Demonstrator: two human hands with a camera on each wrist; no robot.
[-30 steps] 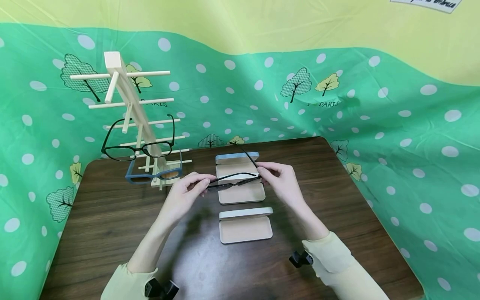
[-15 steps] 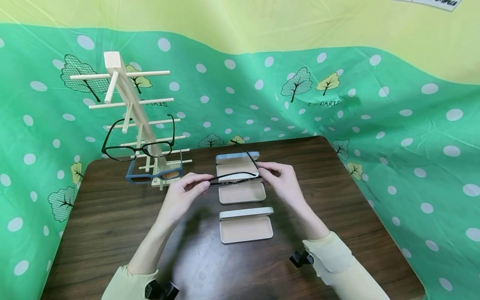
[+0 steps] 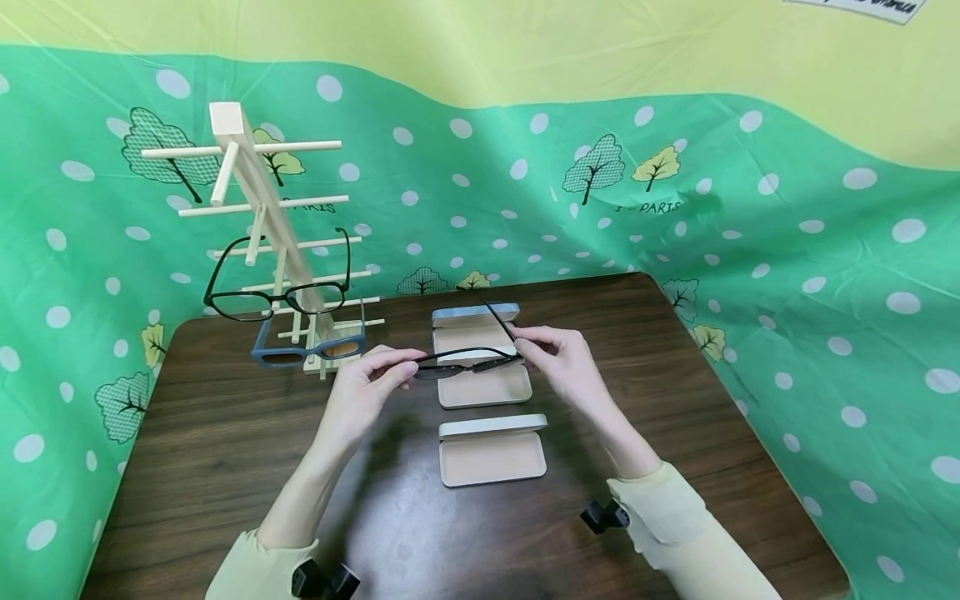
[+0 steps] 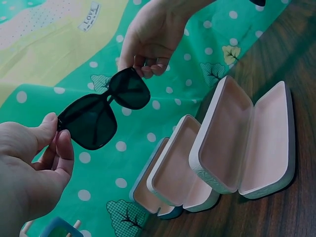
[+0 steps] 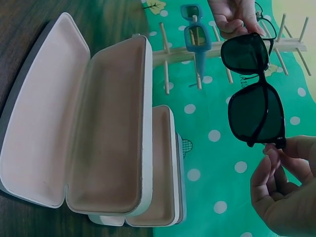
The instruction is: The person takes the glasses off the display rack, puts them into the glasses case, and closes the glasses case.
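Note:
A pair of black sunglasses (image 3: 457, 368) with dark lenses is held up between both hands, above the open glasses cases. My left hand (image 3: 367, 385) pinches the frame's left end between thumb and fingers. At the other end, my right hand (image 3: 562, 367) pinches the corner by the hinge. One temple arm points away toward the back of the table; the other runs across behind the lenses. Both lenses show whole in the left wrist view, where the sunglasses (image 4: 94, 121) hang tilted. The right wrist view shows the sunglasses (image 5: 256, 111) with a temple arm behind the lower lens.
A white case (image 3: 491, 458) lies open in front; another open case (image 3: 483, 387) lies behind it, and a blue-edged case (image 3: 474, 315) farthest back. At left stands a wooden peg rack (image 3: 266, 187) with black glasses (image 3: 277, 304) and blue-framed glasses (image 3: 307, 350).
The sunglasses have tipped slightly between the hands, lenses turning level and then down again. The far temple tip has swung a little right and nearer. Both hands stay almost in place.

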